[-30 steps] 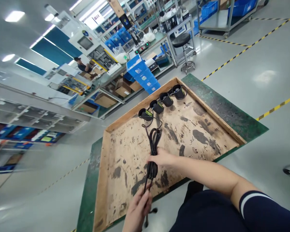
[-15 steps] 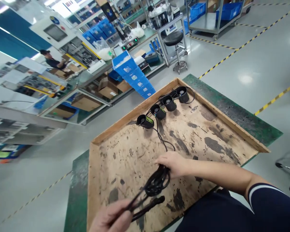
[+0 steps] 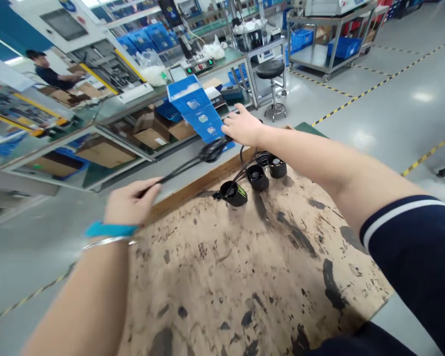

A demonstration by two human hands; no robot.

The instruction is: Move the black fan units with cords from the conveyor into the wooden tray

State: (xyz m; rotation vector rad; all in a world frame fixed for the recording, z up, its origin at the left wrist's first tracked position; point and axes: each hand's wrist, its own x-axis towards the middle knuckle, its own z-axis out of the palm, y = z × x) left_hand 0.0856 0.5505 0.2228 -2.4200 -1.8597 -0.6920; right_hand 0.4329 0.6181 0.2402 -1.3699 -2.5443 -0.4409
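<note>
A coiled bundle of black cable [image 3: 213, 150] is stretched in the air above the far edge of the wooden tray [image 3: 193, 190]. My left hand [image 3: 129, 201], with a teal band at the wrist, is closed around one end of the cable. At the other end my right hand [image 3: 242, 126] grips the coil, its fingers partly spread. Below it stand black cylindrical housings with finned parts inside: one with green marking [image 3: 237, 194], a middle one [image 3: 257, 179] and a farther one [image 3: 277, 167]. Black cords run among them; my right forearm may hide more.
Beyond the tray is a stack of blue bins [image 3: 203, 118]. A black stool [image 3: 270, 70] stands by a metal bench. Cardboard boxes [image 3: 154, 136] sit on a lower shelf. At the far left a person [image 3: 50, 71] works at a bench.
Both hands have moved forward and up with the cable, from over the tray's near part to its far edge. The view has shifted; fewer black housings show.
</note>
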